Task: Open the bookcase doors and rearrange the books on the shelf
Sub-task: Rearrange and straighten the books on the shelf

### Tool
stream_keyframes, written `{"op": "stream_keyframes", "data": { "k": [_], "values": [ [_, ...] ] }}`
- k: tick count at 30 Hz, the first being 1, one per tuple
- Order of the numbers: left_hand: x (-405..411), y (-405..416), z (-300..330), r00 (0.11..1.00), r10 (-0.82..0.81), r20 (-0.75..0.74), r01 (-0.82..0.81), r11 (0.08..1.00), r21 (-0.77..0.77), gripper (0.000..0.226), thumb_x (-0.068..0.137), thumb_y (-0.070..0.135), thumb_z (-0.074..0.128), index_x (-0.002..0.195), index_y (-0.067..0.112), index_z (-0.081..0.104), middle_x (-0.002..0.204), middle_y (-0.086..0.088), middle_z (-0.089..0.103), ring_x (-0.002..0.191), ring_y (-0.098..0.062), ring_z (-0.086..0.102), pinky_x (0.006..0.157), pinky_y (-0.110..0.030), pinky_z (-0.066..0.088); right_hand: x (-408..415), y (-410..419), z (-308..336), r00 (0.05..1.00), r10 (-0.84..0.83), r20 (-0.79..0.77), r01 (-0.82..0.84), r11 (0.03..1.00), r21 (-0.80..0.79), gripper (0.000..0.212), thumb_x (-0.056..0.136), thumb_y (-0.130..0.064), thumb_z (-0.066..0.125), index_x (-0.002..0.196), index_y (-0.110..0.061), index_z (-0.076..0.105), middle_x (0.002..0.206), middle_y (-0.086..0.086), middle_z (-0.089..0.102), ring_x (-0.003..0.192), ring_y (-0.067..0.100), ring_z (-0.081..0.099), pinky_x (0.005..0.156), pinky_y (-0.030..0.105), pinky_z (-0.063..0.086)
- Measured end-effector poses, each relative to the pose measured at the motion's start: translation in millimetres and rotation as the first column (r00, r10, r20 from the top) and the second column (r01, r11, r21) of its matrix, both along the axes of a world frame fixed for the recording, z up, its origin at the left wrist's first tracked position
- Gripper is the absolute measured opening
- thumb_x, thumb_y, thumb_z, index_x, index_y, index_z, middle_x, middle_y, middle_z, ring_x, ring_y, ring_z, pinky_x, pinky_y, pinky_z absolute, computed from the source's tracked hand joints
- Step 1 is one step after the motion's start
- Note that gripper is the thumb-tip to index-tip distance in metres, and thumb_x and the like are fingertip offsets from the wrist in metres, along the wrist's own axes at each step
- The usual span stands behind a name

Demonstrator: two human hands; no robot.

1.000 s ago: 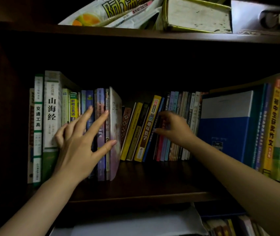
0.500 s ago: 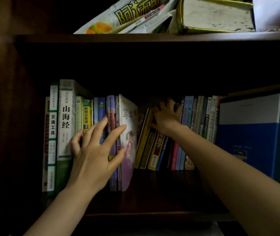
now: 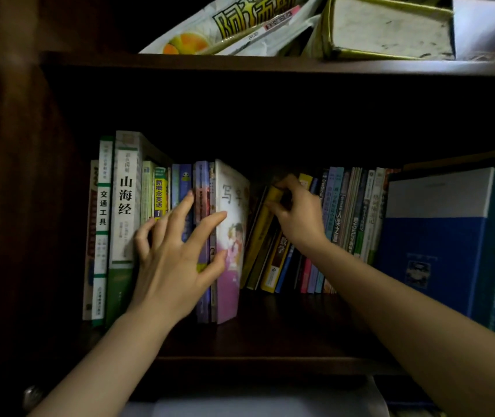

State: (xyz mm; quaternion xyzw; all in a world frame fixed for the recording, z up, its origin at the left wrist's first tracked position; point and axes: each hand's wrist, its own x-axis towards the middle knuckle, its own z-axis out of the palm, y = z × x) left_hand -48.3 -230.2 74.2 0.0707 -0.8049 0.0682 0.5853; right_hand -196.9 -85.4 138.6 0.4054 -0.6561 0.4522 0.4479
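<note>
The dark wooden shelf [image 3: 270, 350] holds a row of upright books. My left hand [image 3: 174, 260] lies flat with spread fingers against the spines of the left group, its thumb on a pink picture book [image 3: 232, 236] that stands at the group's right end. My right hand [image 3: 297, 215] reaches deeper in and pinches the top of a leaning yellow book [image 3: 259, 236] between thumb and fingers. More leaning books [image 3: 279, 266] rest against it on the right.
A large blue and white volume [image 3: 433, 236] and tall books stand at the right. The upper shelf [image 3: 270, 63] carries a thick worn book [image 3: 390, 28] and plastic bags [image 3: 225, 28]. A white thick-spined book [image 3: 124, 200] stands far left. A round knob [image 3: 32, 397] shows bottom left.
My right hand has climbed from the middle of the leaning books to their top edge and closed on the yellow book. My left hand stays pressed on the left group. The view has closed in.
</note>
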Motion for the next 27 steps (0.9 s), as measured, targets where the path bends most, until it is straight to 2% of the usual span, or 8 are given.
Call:
{"op": "stream_keyframes", "data": {
  "k": [4,7,9,11,15,21,24,27],
  "values": [
    [1,1,-1,1.0,-0.002,0.002,0.002,1.0,0.009,0.053,0.081,0.057,0.037,0.131,0.041,0.041,0.15,-0.009,0.031,0.13,-0.026,0.03,0.106,-0.045,0.011,7,12,9,0.989,0.11,0.1,-0.094,0.983,-0.158,0.016,0.09,0.001,0.058,0.093,-0.013,0.063,0.088,0.0,0.061,0.081,0.016,0.062,0.068,0.023,0.05],
    [1,3,-2,1.0,0.012,0.012,-0.012,1.0,0.007,0.057,0.079,0.062,0.038,0.131,0.04,0.041,0.149,-0.01,0.032,0.13,-0.026,0.03,0.106,-0.048,0.015,14,20,16,0.975,0.169,0.145,-0.162,0.985,-0.061,0.034,0.085,-0.018,0.07,0.117,-0.013,0.059,0.101,-0.003,0.06,0.098,0.011,0.057,0.075,0.008,0.044],
    [3,3,-2,0.999,0.031,0.026,-0.031,1.0,0.0,0.06,0.077,0.063,0.037,0.133,0.039,0.041,0.149,-0.011,0.032,0.13,-0.027,0.03,0.105,-0.049,0.015,16,16,14,0.962,0.131,0.238,-0.142,0.989,0.029,0.054,0.083,-0.03,0.071,0.131,-0.017,0.051,0.117,0.001,0.058,0.105,0.016,0.055,0.078,0.017,0.045],
    [5,2,-2,0.998,0.047,0.04,-0.047,0.999,-0.008,0.061,0.078,0.064,0.037,0.134,0.04,0.039,0.15,-0.01,0.031,0.13,-0.027,0.031,0.105,-0.046,0.013,16,5,7,0.948,0.12,0.294,-0.126,0.992,0.002,0.055,0.084,-0.034,0.07,0.133,-0.02,0.05,0.125,0.004,0.058,0.112,0.02,0.055,0.072,0.015,0.039],
    [5,0,-2,0.998,0.049,0.039,-0.048,0.999,-0.013,0.062,0.078,0.063,0.038,0.136,0.042,0.036,0.15,-0.008,0.03,0.129,-0.025,0.032,0.104,-0.043,0.01,15,-12,-4,0.931,0.162,0.326,-0.111,0.979,-0.17,0.056,0.084,-0.03,0.07,0.136,-0.022,0.049,0.108,-0.002,0.056,0.081,0.006,0.054,0.053,0.001,0.035],
    [2,-2,-4,0.998,0.06,0.012,-0.059,0.998,-0.026,0.06,0.079,0.061,0.04,0.136,0.042,0.036,0.149,-0.007,0.032,0.126,-0.021,0.031,0.103,-0.042,0.011,15,-20,-10,0.929,0.176,0.327,-0.078,0.953,-0.293,0.044,0.088,-0.014,0.067,0.13,-0.022,0.055,0.098,0.003,0.061,0.054,0.001,0.049,0.041,0.008,0.04],
    [2,-1,-4,0.998,0.054,0.023,-0.054,0.998,-0.015,0.059,0.08,0.061,0.04,0.136,0.043,0.035,0.15,-0.007,0.032,0.127,-0.021,0.031,0.104,-0.041,0.01,24,-11,-14,0.934,0.196,0.298,-0.097,0.943,-0.318,0.041,0.086,-0.013,0.068,0.125,-0.023,0.059,0.099,0.001,0.064,0.073,0.009,0.061,0.051,0.008,0.043],
    [2,0,-3,0.998,0.064,0.03,-0.064,0.998,-0.005,0.06,0.079,0.061,0.039,0.136,0.044,0.034,0.15,-0.007,0.032,0.128,-0.025,0.037,0.104,-0.041,0.01,40,1,-15,0.95,0.215,0.225,-0.129,0.93,-0.343,0.038,0.084,-0.014,0.071,0.121,-0.02,0.063,0.085,-0.019,0.057,0.075,-0.004,0.058,0.058,0.002,0.042]
  ]
}}
